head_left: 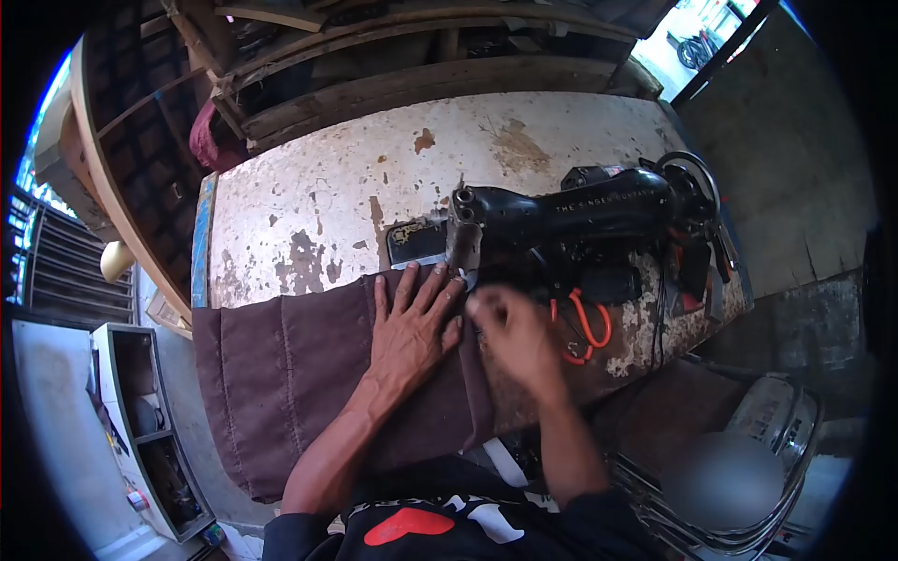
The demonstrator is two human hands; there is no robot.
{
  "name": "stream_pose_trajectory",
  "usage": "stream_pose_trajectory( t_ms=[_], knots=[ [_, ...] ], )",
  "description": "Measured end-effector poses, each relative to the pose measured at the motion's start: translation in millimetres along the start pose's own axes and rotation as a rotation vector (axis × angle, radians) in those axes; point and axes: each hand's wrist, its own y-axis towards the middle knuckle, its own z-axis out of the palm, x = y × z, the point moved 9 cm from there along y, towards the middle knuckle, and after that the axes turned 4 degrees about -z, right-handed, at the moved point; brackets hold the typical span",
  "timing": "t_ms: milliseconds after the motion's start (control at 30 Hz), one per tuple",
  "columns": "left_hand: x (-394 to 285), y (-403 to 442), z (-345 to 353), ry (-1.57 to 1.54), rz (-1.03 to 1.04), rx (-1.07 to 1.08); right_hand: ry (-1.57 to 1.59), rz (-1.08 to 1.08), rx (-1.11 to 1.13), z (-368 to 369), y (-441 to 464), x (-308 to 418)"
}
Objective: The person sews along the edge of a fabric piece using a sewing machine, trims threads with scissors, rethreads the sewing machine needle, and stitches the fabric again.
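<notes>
A black sewing machine [599, 210] stands on the worn table, its needle end towards the left. Brown fabric [327, 346] with several stitched seams lies over the table's front edge and reaches up to the machine's needle area. My left hand [412, 323] rests flat on this cloth, fingers stretched out just in front of the machine head. Beside it, my right hand [514, 332] hovers near the fabric's right edge; motion blurs its curled fingers, and I cannot tell whether they hold anything. Orange-handled scissors [594, 323] lie to its right, partly hidden.
The table [309, 196] has a pale, peeling top. Wooden shelving [412, 89] runs behind it. To the right front are chairs with metal frames [790, 421]. A white cabinet with open compartments [140, 402] sits at the left. Dark cables [662, 318] hang by the machine.
</notes>
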Motion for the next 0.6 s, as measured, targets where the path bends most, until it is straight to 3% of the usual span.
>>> stream_pose_trajectory(
  t_ms=[33,100,300,400,533,600],
  knots=[
    [-1,2,-4,-0.014,-0.003,0.005,-0.043,0.014,-0.041,8,-24,-5],
    [1,8,-14,0.019,0.006,-0.020,-0.327,-0.382,-0.304,25,-61,12],
    [-1,-6,-20,-0.169,0.017,-0.106,-0.024,-0.235,-0.334,24,-111,3],
    [-10,-21,-27,-0.162,0.027,-0.086,-0.205,-0.392,-0.374,21,-131,22],
    [-15,-37,-20,-0.177,0.037,-0.059,-0.229,-0.397,-0.378,33,-141,18],
    [-16,-39,-16,-0.128,0.063,-0.081,-0.223,-0.284,-0.299,40,-137,7]
  ],
)
